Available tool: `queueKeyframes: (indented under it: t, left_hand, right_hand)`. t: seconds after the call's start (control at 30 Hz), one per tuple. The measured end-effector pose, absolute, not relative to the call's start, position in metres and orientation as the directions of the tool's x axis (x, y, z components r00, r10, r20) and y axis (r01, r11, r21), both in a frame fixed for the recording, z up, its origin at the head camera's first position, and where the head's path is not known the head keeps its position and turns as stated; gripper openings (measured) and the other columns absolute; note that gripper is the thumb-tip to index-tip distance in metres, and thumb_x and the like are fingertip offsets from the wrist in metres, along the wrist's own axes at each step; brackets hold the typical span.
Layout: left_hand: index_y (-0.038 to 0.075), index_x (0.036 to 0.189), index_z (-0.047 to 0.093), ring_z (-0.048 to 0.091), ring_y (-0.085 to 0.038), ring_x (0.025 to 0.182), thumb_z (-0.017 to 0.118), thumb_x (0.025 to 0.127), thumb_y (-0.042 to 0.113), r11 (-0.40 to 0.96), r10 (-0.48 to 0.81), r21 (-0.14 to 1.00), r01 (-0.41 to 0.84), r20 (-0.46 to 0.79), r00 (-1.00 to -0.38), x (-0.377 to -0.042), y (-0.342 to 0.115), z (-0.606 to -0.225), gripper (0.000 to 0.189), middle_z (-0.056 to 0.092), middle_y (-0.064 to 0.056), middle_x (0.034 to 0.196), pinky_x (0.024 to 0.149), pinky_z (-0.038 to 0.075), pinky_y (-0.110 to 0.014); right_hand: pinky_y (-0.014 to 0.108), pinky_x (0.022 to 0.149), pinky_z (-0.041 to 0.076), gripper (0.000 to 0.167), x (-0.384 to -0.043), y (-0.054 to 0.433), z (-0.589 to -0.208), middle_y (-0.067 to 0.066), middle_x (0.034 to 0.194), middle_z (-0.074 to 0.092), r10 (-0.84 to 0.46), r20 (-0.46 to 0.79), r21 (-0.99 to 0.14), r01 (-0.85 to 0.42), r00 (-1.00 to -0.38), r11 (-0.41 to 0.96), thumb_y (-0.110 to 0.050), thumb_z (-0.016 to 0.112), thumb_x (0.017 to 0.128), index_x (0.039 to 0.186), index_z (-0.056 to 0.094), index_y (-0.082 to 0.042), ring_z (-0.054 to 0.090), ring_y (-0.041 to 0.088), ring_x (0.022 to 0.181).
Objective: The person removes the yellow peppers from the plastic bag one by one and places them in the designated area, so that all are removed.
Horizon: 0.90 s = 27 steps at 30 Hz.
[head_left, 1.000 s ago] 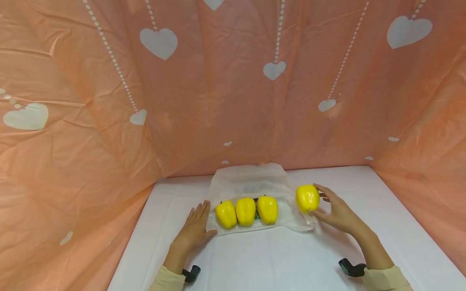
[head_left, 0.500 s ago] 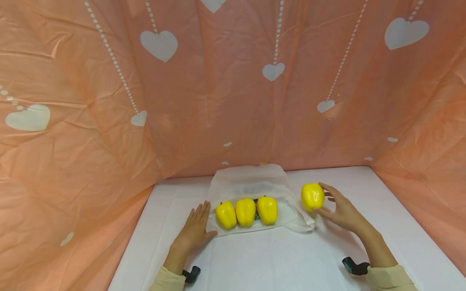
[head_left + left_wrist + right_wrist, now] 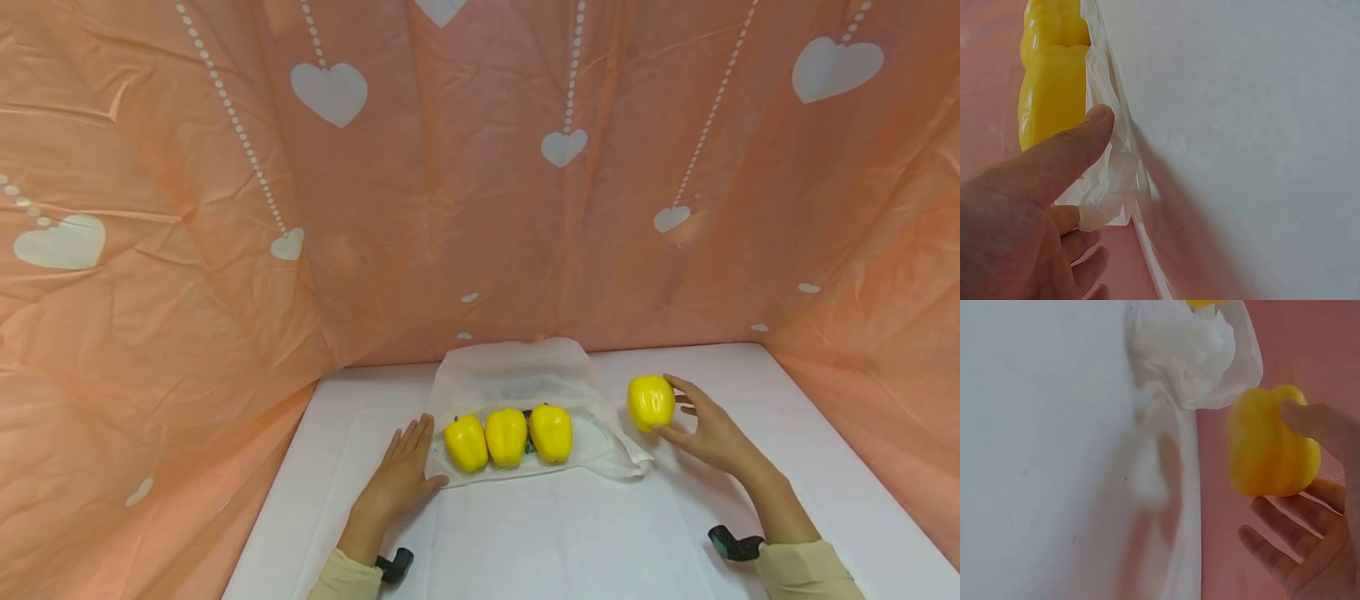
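My right hand (image 3: 712,433) holds a yellow bell pepper (image 3: 651,403) above the table, right of a whitish translucent bag (image 3: 517,367). In the right wrist view, the thumb lies on one side of the bell pepper (image 3: 1272,444) and fingers are at its other side. Three more yellow peppers, a left one (image 3: 465,443), a middle one (image 3: 506,437) and a right one (image 3: 551,433), lie in a row on the bag. My left hand (image 3: 401,471) rests at the bag's left edge, fingers extended. Its thumb touches the crumpled bag edge (image 3: 1107,169) in the left wrist view.
A white table (image 3: 540,542) carries the bag. Behind and at both sides hangs a peach sheet (image 3: 450,208) with white hearts. Something dark, too covered to identify, shows between the middle and right peppers. A black device (image 3: 393,567) is on each wrist.
My right hand has moved the held bell pepper to the right and slightly away from me, off the bag's right edge. The left hand and the three other peppers stay put.
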<state>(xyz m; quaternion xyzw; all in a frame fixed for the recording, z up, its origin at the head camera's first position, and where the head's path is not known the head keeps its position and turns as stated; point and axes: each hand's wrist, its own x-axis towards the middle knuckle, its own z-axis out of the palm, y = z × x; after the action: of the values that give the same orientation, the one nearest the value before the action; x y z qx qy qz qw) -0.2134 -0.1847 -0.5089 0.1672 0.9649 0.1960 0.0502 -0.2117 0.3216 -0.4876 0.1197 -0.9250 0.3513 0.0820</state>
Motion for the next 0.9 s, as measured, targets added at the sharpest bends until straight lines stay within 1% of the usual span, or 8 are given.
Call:
queueKeyframes:
  t: [0.3, 0.63, 0.9]
  left_hand:
    - [-0.009, 0.166, 0.023, 0.020, -0.042, 0.163, 0.081, 0.096, 0.031, 0.864, 0.346, 0.400, 0.308, -0.025, -0.938, -0.212, -0.185, -0.508, 0.099, 0.023, -0.027, 0.175, 0.135, 0.010, -0.058]
    - [-0.009, 0.166, 0.024, 0.021, -0.042, 0.163, 0.082, 0.096, 0.031, 0.865, 0.348, 0.392, 0.314, -0.018, -0.937, -0.212, -0.184, -0.509, 0.099, 0.024, -0.027, 0.174, 0.135, 0.011, -0.058]
    - [-0.008, 0.166, 0.024, 0.021, -0.042, 0.163, 0.081, 0.097, 0.032, 0.870, 0.348, 0.379, 0.316, -0.018, -0.937, -0.214, -0.185, -0.511, 0.098, 0.023, -0.026, 0.175, 0.135, 0.010, -0.058]
  right_hand:
    - [0.072, 0.107, 0.050, 0.090, -0.216, 0.325, -0.491, 0.035, 0.157, 0.043, -0.145, 0.185, -0.643, -0.231, -0.972, 0.731, -0.023, 0.085, 0.093, 0.162, 0.034, 0.002, 0.056, 0.058, 0.129]
    - [0.072, 0.106, 0.050, 0.090, -0.221, 0.328, -0.496, 0.036, 0.156, 0.044, -0.145, 0.186, -0.642, -0.232, -0.972, 0.731, -0.023, 0.086, 0.093, 0.161, 0.034, 0.003, 0.057, 0.059, 0.128]
    - [0.074, 0.105, 0.050, 0.091, -0.224, 0.329, -0.500, 0.037, 0.154, 0.045, -0.130, 0.158, -0.644, -0.202, -0.979, 0.738, -0.027, 0.085, 0.093, 0.162, 0.033, 0.003, 0.057, 0.061, 0.127]
